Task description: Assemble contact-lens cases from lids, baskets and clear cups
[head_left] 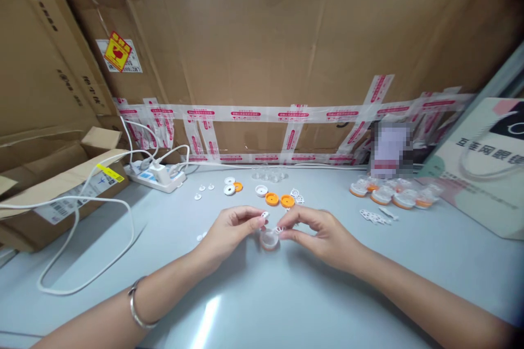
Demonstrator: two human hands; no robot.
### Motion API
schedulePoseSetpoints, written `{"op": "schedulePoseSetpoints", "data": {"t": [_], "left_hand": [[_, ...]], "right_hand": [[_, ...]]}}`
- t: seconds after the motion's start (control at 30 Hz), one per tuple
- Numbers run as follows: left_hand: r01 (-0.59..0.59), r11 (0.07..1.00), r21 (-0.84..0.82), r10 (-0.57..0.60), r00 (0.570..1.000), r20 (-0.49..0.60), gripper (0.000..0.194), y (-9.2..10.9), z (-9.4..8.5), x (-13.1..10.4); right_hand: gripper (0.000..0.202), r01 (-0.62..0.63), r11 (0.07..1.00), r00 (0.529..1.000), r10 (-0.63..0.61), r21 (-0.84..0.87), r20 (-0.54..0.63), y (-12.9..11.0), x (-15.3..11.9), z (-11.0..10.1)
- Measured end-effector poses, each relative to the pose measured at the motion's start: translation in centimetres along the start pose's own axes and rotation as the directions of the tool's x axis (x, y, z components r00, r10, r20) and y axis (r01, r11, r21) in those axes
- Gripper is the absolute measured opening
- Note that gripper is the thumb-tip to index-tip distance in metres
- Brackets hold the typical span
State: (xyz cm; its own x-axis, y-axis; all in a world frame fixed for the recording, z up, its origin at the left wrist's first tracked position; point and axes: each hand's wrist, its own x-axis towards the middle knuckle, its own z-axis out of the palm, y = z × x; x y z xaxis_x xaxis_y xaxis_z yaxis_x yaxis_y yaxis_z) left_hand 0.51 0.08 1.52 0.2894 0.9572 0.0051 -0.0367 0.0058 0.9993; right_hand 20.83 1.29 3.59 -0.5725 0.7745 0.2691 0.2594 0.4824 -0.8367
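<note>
Both hands brought together over the middle of the pale table (pixel 262 305), close to the body, presumably for fine work at a comfortable reach. Left hand (pixel 229 232) curled, thumb and forefinger pinched shut on a tiny white piece (pixel 265 214) held just above a small clear cup (pixel 269 240). Right hand (pixel 321 234) likewise closed at the fingertips, steadying the cup's rim from the other side and seeming to nip a second small white bit (pixel 279 229); exactly how that bit sits in the fingers too small to tell. Cup resting on or just above the table between the two sets of fingertips, gripped from both sides so as not to slide. Silver bracelet (pixel 137 305) on the left wrist. Farther back, loose parts laid within reach: two orange caps (pixel 279 199), white rings (pixel 230 185), a clear cluster of cups (pixel 270 175), little white clips (pixel 374 217). To the right, a group of finished-looking orange-and-clear cases (pixel 393 193), kept apart from the loose pieces, probably to separate done from undone. At the back left, a white power strip (pixel 158 177) with a cable (pixel 82 240) looping forward, beside cardboard boxes (pixel 53 191). Taped cardboard wall (pixel 262 54) behind everything.
</note>
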Motion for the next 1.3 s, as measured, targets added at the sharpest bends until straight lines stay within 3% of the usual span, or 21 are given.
{"op": "schedulePoseSetpoints", "data": {"t": [0.23, 0.4, 0.6, 0.83, 0.97, 1.13, 1.2, 1.3], "left_hand": [[0.08, 0.986, -0.148, -0.059, 0.989, 0.139, 0.023, -0.1, 0.5, -0.3], [0.159, 0.954, -0.254, -0.111, 0.975, 0.191, 0.024, 0.1, 0.6, -0.2], [0.167, 0.946, -0.277, -0.113, 0.973, 0.201, 0.023, 0.0, 0.5, -0.2], [0.164, 0.947, -0.278, -0.1, 0.968, 0.23, 0.017, -0.4, 0.3, -0.2], [0.152, 0.966, -0.21, -0.106, 0.971, 0.215, 0.02, -0.5, 0.2, -0.1], [0.112, 0.988, -0.104, -0.09, 0.977, 0.194, 0.025, -0.5, 0.3, 0.0], [0.064, 0.998, -0.018, -0.06, 0.984, 0.167, 0.028, -0.3, 0.1, 0.1], [-0.07, 0.958, 0.279, 0.059, 0.997, 0.047, 0.026, 0.1, -0.3, 0.1]], "right_hand": [[0.006, 0.126, 0.992, 0.988, -0.124, 0.016, -0.097, -0.7, 0.2, 0.8], [0.006, 0.091, 0.996, 0.988, -0.092, -0.017, -0.126, -0.6, 0.1, 1.2], [0.013, 0.039, 0.999, 0.985, -0.039, 0.001, -0.168, -0.3, 0.2, 1.6], [0.013, -0.012, 1.0, 0.994, 0.012, 0.003, -0.104, -0.4, 0.1, 1.5], [0.008, -0.001, 1.0, 0.998, -0.001, -0.029, -0.055, -0.9, 0.0, 1.5], [0.007, 0.055, 0.988, 0.994, -0.067, -0.141, -0.081, -1.1, 0.0, 1.7], [0.008, 0.023, 0.996, 0.994, -0.033, -0.089, -0.108, -0.8, 0.2, 1.4], [0.015, -0.068, 0.992, 0.988, 0.083, 0.11, -0.133, 0.0, 0.6, 0.6]]}}
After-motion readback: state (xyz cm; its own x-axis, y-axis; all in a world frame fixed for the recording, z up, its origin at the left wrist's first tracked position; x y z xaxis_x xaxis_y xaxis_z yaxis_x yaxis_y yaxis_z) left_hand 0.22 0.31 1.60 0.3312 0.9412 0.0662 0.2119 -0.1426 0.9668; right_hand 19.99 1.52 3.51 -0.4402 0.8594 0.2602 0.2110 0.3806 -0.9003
